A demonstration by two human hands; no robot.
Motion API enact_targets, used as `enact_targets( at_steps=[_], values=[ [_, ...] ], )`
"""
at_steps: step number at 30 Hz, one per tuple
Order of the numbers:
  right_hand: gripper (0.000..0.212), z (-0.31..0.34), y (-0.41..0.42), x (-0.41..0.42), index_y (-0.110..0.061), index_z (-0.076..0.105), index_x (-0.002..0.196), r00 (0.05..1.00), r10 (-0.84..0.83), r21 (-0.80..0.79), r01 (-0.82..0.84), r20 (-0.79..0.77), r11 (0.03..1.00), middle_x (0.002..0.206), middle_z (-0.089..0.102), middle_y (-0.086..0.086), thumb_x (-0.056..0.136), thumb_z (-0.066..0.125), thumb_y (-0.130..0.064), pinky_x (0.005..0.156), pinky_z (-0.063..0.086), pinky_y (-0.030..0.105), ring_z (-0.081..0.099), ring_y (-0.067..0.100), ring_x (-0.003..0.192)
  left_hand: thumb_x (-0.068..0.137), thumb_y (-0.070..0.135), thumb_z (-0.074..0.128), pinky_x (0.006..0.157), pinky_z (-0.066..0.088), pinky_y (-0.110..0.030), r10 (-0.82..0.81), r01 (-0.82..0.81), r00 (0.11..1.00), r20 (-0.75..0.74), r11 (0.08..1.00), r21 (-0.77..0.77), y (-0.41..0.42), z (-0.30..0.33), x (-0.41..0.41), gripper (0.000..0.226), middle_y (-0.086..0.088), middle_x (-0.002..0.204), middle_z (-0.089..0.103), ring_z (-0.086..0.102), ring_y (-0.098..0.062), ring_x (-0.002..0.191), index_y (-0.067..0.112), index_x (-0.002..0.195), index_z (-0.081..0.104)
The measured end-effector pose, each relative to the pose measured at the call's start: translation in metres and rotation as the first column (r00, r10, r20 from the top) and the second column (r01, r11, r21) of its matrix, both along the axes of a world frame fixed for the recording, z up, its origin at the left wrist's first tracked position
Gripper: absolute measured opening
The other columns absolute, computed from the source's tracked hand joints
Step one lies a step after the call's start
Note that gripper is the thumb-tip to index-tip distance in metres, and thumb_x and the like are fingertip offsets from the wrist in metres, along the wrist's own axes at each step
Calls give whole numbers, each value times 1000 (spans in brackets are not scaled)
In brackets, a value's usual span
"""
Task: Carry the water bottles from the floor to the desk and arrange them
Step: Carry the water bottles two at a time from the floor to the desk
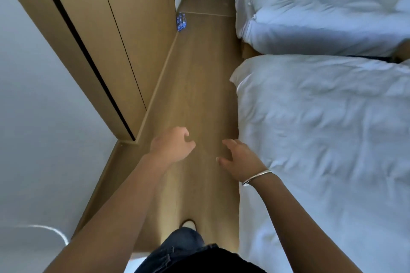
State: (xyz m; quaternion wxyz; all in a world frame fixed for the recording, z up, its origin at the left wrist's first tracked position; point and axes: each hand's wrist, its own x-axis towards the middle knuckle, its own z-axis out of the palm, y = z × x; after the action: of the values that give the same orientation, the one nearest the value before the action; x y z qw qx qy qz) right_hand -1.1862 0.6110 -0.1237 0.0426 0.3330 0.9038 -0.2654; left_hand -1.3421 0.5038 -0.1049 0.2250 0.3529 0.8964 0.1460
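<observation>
Blue-labelled water bottles (181,21) upright (far off) | hands (238,157) empty

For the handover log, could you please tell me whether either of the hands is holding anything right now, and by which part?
Nothing is held. The left hand and right hand hang empty with loosely curled fingers above the floor; the water bottles stand far ahead by the cabinet.

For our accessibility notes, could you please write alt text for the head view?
Both arms reach forward over a wooden floor, left hand and right hand empty. A cluster of blue-labelled water bottles stands far ahead by the wooden cabinet; two white beds lie right.
</observation>
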Motion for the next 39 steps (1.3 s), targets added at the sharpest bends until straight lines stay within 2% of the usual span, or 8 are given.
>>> enact_targets(
  at_steps=[6, 15, 19, 25, 31, 39],
  values=[
    [49, 3, 65, -83, -10, 45, 128, 999, -31, -3, 31, -29, 1000, 120, 52, 10, 86, 57, -31, 91, 42, 33, 49, 28, 114, 87, 39, 54, 91, 47, -38, -8, 8, 1000, 11, 1000, 7, 72, 1, -88, 41, 1, 112, 62, 58, -21, 102, 20, 123, 54],
    [56, -14, 188, -181, -12, 42, 134, 997, -37, -32, 35, -62, 999, 125, 51, 10, 85, 59, -33, 95, 41, 34, 49, 27, 116, 82, 38, 59, 85, 49, -35, 10, -9, 1000, -24, 999, 32, 199, -21, -191, 39, -1, 109, 65, 60, -22, 96, 19, 116, 60],
    [54, -19, 265, -224, -12, 42, 133, 999, -7, -16, 6, -45, 1000, 126, 51, 10, 85, 58, -33, 93, 40, 33, 49, 28, 116, 82, 38, 59, 87, 49, -36, 11, -11, 1000, -24, 1000, 21, 277, -26, -230, 41, -3, 113, 64, 59, -24, 100, 17, 117, 59],
    [48, -11, 380, -280, -12, 46, 127, 999, 36, -8, -36, -25, 999, 121, 54, 9, 86, 56, -34, 91, 42, 33, 51, 28, 114, 84, 39, 58, 82, 43, -30, 57, -58, 997, -51, 998, -5, 378, -18, -284, 40, -3, 118, 63, 58, -24, 105, 18, 119, 59],
    [49, -12, 461, -342, -12, 46, 128, 997, 80, -29, -80, -20, 996, 125, 53, 10, 85, 56, -32, 94, 43, 35, 49, 28, 116, 85, 36, 58, 88, 43, -29, 95, -96, 993, -68, 995, -12, 449, -15, -336, 40, -5, 124, 62, 57, -25, 112, 18, 120, 59],
    [52, -24, 559, -440, -14, 44, 132, 997, 79, -12, -79, -5, 997, 126, 52, 8, 85, 56, -34, 97, 43, 37, 48, 27, 118, 83, 39, 55, 87, 44, -31, 84, -84, 995, -47, 996, -7, 549, -28, -441, 41, -3, 123, 61, 57, -24, 109, 21, 120, 58]
  ],
)
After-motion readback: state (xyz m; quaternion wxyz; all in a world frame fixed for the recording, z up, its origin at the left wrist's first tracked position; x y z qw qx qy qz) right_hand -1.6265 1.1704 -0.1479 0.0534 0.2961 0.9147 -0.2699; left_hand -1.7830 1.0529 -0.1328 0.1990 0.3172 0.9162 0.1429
